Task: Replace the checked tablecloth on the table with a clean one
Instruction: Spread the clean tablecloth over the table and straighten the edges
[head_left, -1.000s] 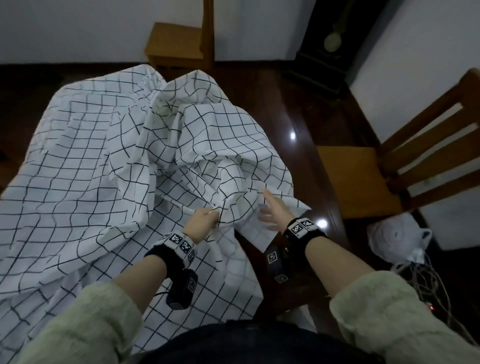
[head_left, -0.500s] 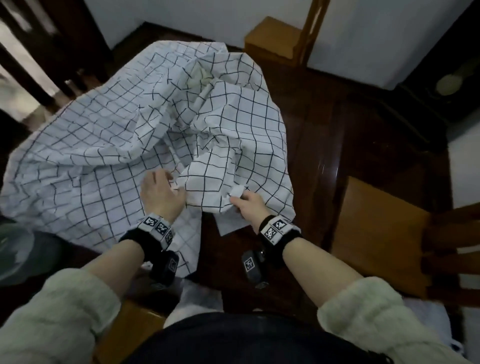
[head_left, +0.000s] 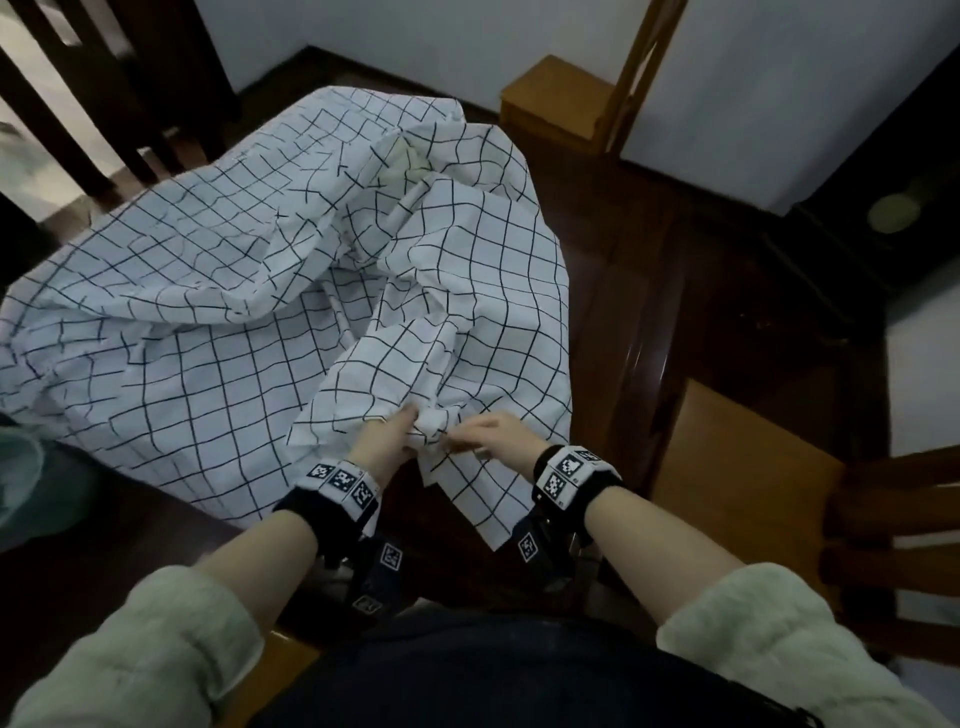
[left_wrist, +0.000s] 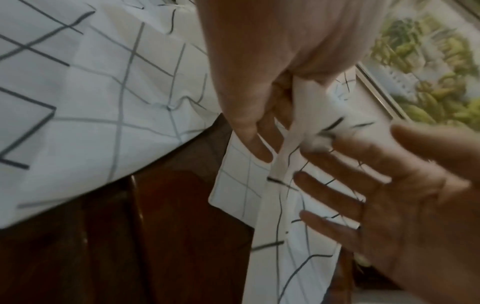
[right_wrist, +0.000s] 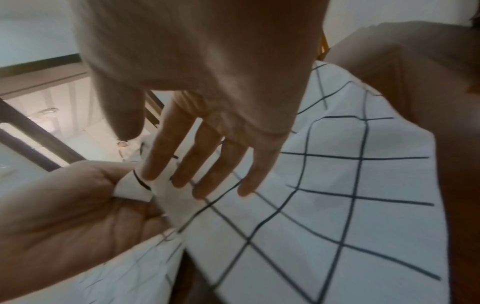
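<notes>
The checked tablecloth (head_left: 218, 332) lies bunched in high folds over the left and far part of the dark table (head_left: 660, 332), blocking any low pass there. Bare tabletop runs down the right side and along the near edge under the wrists, free for a hand. The left hand (head_left: 387, 439) grips a gathered fold at the near middle; the right hand (head_left: 498, 434) with straight fingers lies just beside it, the two nearly touching. A wooden chair (head_left: 753, 483) crowds the near right edge, another chair (head_left: 566, 104) the far edge
</notes>
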